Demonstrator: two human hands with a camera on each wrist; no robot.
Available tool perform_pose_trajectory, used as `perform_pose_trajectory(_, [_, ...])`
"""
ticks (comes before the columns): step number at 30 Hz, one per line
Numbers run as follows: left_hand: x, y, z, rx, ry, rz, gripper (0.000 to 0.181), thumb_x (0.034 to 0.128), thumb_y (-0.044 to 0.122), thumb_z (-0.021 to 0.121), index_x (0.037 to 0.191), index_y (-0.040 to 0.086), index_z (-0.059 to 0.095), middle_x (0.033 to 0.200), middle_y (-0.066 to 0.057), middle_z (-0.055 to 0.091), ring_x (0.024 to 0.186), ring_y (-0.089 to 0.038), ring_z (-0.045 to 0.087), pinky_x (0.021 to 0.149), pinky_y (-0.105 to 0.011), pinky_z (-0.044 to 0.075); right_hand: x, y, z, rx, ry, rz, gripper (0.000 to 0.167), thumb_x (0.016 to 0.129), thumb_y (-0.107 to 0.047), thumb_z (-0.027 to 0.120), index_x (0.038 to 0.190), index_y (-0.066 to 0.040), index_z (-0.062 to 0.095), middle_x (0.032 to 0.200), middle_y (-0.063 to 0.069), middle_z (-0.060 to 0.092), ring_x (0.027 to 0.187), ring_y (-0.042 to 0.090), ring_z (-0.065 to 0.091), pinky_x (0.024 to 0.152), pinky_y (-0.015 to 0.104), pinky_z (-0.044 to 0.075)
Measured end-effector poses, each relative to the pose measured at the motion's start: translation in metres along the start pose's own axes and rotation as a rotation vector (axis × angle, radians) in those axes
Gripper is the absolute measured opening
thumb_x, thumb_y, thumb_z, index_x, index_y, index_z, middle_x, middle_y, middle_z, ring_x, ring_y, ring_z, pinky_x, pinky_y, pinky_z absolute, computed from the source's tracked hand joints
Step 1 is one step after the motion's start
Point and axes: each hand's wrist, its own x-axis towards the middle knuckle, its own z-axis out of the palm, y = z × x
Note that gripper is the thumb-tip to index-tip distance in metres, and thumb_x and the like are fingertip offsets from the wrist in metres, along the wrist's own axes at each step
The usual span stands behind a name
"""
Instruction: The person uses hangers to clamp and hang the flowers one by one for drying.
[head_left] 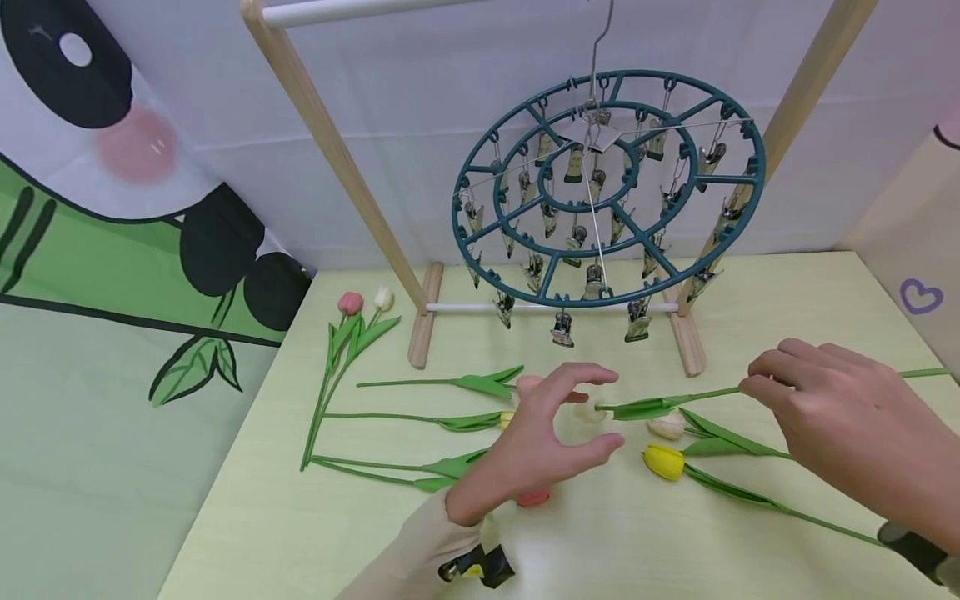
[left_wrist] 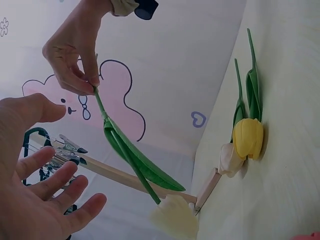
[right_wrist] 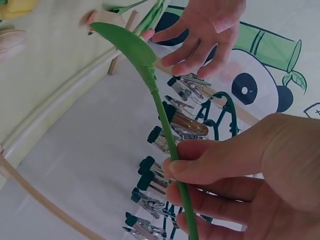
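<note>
My right hand pinches the green stem of an artificial white tulip between thumb and fingers, above the table. The tulip's leaf points toward my left hand. My left hand holds nothing; its fingers and thumb are spread around the space near the bloom, apart from it. In the head view the pale bloom is faint behind the left fingertips. Below the right hand lie a yellow tulip and a pale pink-white tulip. A red tulip lies partly hidden under the left hand.
A teal round hanger with several metal clips hangs from a wooden stand at the back. On the table's left lie a pink tulip and a white tulip, beside several green stems.
</note>
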Motion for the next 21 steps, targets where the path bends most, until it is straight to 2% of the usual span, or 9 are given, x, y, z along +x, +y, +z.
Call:
perform_pose_trajectory(9, [0.003,0.006,0.002,-0.009,-0.008,0.026,0.051,0.0827,0.011,0.072,0.129,0.013,0.050,0.127,0.001,0.054,0.119,-0.010,0.048,0.096,-0.029,0.046,0.015,-0.008,-0.007,0.004,-0.017,-0.035,0.028,0.050,0.015,0.067,0.070,-0.004,0.062,0.073,0.009,0.063,0.068,0.024,0.056,0.054,0.040,0.051])
perform_pose_trajectory(17, [0.011,0.011,0.004,-0.013,-0.015,0.043,0.050,0.0825,0.013,0.073,0.127,0.016,0.050,0.125,0.004,0.053,0.118,-0.004,0.047,0.095,-0.026,0.045,0.027,-0.015,-0.010,0.046,-0.027,-0.084,0.031,0.047,0.011,0.076,0.074,-0.002,0.066,0.077,0.009,0.065,0.073,0.025,0.057,0.056,0.037,0.047])
perform_pose_trajectory(21, [0.015,0.014,0.005,-0.012,-0.012,0.059,0.048,0.0829,0.012,0.072,0.126,0.015,0.051,0.124,0.004,0.054,0.116,-0.003,0.048,0.094,-0.026,0.046,0.033,-0.018,-0.012,0.052,-0.012,-0.131,0.024,0.053,0.012,0.070,0.073,0.000,0.066,0.078,0.009,0.064,0.076,0.026,0.056,0.057,0.035,0.043])
